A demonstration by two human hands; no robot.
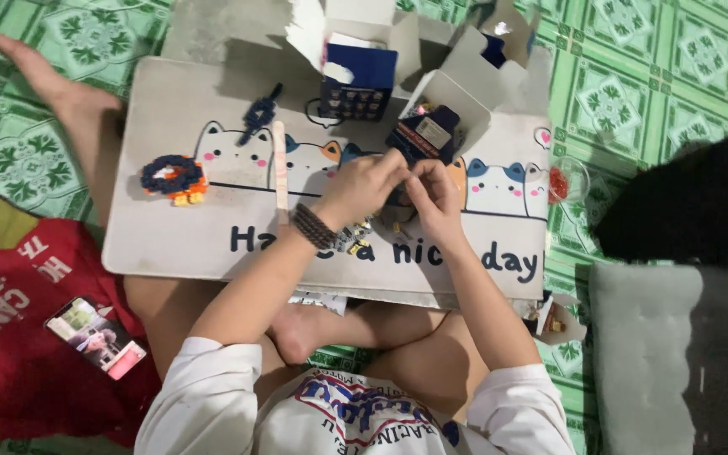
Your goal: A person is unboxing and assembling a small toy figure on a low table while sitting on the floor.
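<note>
Your left hand (362,187) and right hand (433,195) meet at board centre, fingertips pinched together on small piece; piece itself too small to identify. Judgement: light, rigid, easily dropped; hold by sides, fingertip pressure only. Loose small bits (357,236) at 6 o'clock from grip. Dark blue box (425,135) at 12, touching-close. Pale stick (281,168) at 9; blue-orange bead ring (173,177) farther at 9. Lap board (170,244) edge near at 6; open room toward 8.

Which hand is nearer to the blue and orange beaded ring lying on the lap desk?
Left. The left hand is nearer to the beaded ring, which lies off to its left; the right hand sits farther away, beyond the left hand.
</note>
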